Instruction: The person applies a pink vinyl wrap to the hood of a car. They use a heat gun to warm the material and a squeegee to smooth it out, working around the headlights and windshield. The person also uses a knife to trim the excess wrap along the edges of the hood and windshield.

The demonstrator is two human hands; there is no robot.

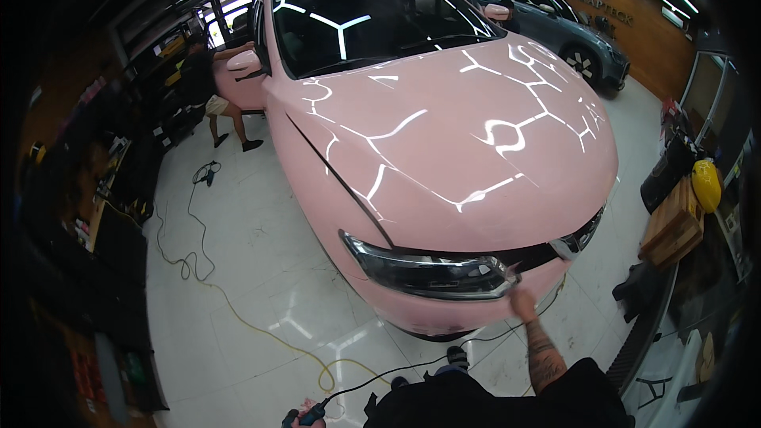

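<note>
A pink car [444, 166] fills the middle, its front toward me. My right hand [522, 302] reaches to the inner corner of the headlight [432, 271], beside the pink bumper [468, 315]. Its fingers are small and smeared there, so whether they pinch anything cannot be made out. Down at the lower edge, my left hand [317, 423] is closed round a dark corded power tool [315, 414], partly cut off by the frame. A black cord [388, 370] runs from the tool rightward past my feet. Some crumpled pink material [306, 405] shows beside that hand.
Another person [208, 87] stands by the car's open side door. A yellow cord [261, 323] loops over the tiled floor, with another corded tool [209, 177] further off. Shelving lines the left; a wooden box [672, 226] and yellow container [705, 186] stand right. A grey car [547, 20] is behind.
</note>
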